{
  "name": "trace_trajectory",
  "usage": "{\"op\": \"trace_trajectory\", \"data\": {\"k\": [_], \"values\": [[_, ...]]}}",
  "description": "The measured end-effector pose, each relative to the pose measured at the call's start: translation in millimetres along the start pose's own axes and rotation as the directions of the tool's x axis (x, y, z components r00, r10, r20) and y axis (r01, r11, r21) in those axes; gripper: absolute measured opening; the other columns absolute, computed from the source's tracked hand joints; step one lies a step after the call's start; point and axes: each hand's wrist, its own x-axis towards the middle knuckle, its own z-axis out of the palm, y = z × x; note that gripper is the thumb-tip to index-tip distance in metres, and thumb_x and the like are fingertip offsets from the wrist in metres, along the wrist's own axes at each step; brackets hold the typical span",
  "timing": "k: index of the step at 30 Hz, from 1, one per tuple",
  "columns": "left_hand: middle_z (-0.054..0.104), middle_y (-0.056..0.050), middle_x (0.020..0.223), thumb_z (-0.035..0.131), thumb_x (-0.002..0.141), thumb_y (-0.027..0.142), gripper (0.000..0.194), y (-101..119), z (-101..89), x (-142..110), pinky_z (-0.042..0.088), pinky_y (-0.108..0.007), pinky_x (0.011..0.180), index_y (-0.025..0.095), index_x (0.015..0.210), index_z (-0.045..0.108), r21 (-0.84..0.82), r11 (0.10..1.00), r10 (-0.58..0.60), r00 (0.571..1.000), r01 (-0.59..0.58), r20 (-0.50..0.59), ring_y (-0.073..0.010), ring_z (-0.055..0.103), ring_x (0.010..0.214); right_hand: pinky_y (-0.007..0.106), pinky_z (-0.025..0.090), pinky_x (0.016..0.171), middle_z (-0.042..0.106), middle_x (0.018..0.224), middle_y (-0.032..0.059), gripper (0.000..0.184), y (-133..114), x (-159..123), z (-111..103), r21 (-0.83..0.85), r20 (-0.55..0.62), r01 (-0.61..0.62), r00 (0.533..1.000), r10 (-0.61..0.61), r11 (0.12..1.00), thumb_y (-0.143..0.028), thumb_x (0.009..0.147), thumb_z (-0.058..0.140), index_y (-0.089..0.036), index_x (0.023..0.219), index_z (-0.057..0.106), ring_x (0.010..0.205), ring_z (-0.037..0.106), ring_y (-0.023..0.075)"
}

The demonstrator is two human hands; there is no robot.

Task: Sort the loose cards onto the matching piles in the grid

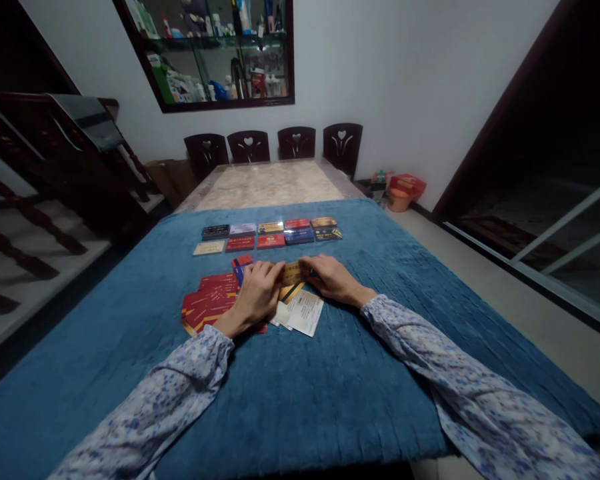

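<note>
Between my two hands is a gold card (293, 273), perhaps more than one in a stack. My left hand (257, 290) pinches its left end, and my right hand (329, 277) closes on its right end. Under and beside my left hand spread several red cards (211, 301) in a loose fan, with a red and blue card (241, 265) at their far edge. White printed cards (305, 312) lie just below the gold one, overlapping a yellow card with a dark stripe (291, 292). My left palm covers part of the spread.
Beyond my hands, two rows of neat card stacks hold red (271, 241), blue (299, 236), black (215, 231) and cream (209, 248) cards. A blue cloth (300, 407) covers the near table. Chairs (297, 143) stand at the marble-patterned far end (270, 181).
</note>
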Motion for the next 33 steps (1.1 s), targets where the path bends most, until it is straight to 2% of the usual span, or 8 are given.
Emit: {"op": "trace_trajectory", "data": {"k": [5,10,25,33], "values": [[0.067,-0.016,0.119,0.056,0.087,0.015,0.049,2.5,-0.8,0.2,0.044,-0.047,0.095,0.013,0.136,0.055,0.001,1.000,-0.029,1.000,0.029,-0.001,-0.0321,0.058,0.112,0.037,0.045,0.083,0.071,0.115,0.0144,0.044,-0.1,-0.3,0.6,-0.014,0.018,-0.016,1.000,0.016,1.000,-0.019,0.096,0.059,-0.017,0.139,0.051,0.102,0.061,0.0259],[0.068,-0.015,0.116,0.059,0.086,0.016,0.042,3.8,-2.3,0.8,0.044,-0.047,0.095,0.015,0.128,0.058,-0.001,0.999,-0.048,0.999,0.048,-0.002,-0.0318,0.059,0.110,0.039,0.046,0.084,0.068,0.114,0.0161,0.046,1.4,-0.1,3.0,-0.020,0.018,-0.004,1.000,0.004,1.000,-0.021,0.098,0.057,-0.014,0.143,0.048,0.102,0.059,0.0274],[0.067,-0.014,0.119,0.061,0.086,0.020,0.048,-2.1,3.1,-0.8,0.045,-0.048,0.098,0.015,0.134,0.055,-0.126,0.990,-0.061,0.998,0.064,0.032,-0.0300,0.060,0.111,0.045,0.050,0.087,0.061,0.116,0.0177,0.055,11.9,-1.2,5.9,0.002,0.000,0.023,1.000,-0.023,1.000,-0.028,0.098,0.057,-0.015,0.150,0.043,0.102,0.055,0.0291],[0.066,-0.015,0.122,0.064,0.084,0.021,0.048,-2.9,5.2,0.0,0.045,-0.048,0.099,0.015,0.132,0.057,-0.150,0.987,-0.058,0.998,0.062,0.034,-0.0304,0.059,0.113,0.044,0.049,0.086,0.061,0.115,0.0180,0.054,11.4,-1.8,2.2,-0.011,0.037,0.012,0.999,-0.012,1.000,-0.028,0.095,0.061,-0.013,0.145,0.047,0.100,0.055,0.0293]]}}
